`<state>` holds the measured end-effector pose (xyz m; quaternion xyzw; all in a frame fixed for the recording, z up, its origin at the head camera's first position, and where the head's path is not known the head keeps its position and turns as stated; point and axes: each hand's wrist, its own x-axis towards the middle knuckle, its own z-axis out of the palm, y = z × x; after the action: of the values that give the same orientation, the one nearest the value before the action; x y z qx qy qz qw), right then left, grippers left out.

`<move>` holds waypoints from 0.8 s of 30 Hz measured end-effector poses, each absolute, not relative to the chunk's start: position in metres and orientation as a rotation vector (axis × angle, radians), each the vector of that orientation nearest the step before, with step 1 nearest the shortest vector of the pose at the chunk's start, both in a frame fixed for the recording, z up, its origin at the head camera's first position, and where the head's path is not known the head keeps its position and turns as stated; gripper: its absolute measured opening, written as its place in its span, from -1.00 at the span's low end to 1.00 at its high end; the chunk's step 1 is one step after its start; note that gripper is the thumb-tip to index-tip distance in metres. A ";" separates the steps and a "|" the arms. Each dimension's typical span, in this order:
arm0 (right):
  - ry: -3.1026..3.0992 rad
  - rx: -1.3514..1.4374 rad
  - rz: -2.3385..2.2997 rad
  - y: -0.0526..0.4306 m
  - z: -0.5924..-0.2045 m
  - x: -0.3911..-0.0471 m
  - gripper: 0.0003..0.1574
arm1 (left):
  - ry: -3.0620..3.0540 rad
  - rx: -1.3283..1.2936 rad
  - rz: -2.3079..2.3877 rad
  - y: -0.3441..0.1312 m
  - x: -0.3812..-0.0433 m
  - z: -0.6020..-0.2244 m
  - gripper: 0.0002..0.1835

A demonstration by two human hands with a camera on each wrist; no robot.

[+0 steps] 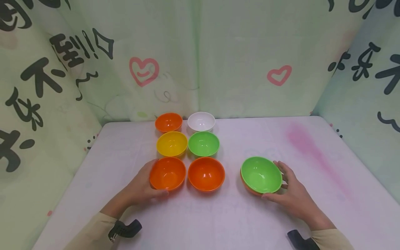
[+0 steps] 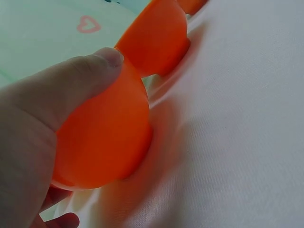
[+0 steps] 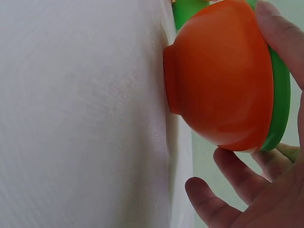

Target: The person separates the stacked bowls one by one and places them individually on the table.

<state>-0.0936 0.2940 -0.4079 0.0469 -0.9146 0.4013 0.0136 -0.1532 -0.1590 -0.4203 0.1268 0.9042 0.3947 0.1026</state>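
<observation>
My left hand [image 1: 145, 184] holds the front-left orange bowl [image 1: 167, 173], fingers round its far left side and thumb at its near side. In the left wrist view the thumb lies along that bowl's wall [image 2: 109, 137]. On the right, my right hand [image 1: 293, 194] grips a green bowl [image 1: 261, 174] at its rim. That green bowl is nested in another orange bowl [image 3: 223, 76], whose base meets the tabletop in the right wrist view. Between the hands stands a second front orange bowl [image 1: 206, 174], close beside the left-held one.
Behind the front bowls are a yellow bowl [image 1: 172, 144] and a green bowl [image 1: 203, 143]. Farther back stand an orange bowl [image 1: 168, 122] and a white bowl [image 1: 201, 121]. A pale cloth covers the table [image 1: 237, 222]; printed curtains [image 1: 237, 59] hang around it.
</observation>
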 end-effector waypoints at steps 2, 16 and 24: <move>-2.852 0.146 1.251 0.294 -0.408 -0.093 0.49 | 2.666 0.372 1.150 -0.159 -0.153 -0.420 0.24; -2.902 0.092 1.204 0.294 -0.413 -0.092 0.55 | 2.887 0.628 1.082 -0.123 -0.147 -0.384 0.25; -2.918 0.085 1.213 0.292 -0.413 -0.091 0.53 | 2.711 0.797 1.121 -0.060 -0.148 -0.360 0.25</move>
<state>-0.0908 0.2921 -0.4125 0.0270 -0.9231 0.3836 -0.0099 -0.1480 -0.0604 -0.3598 0.2619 0.8906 0.3683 0.0508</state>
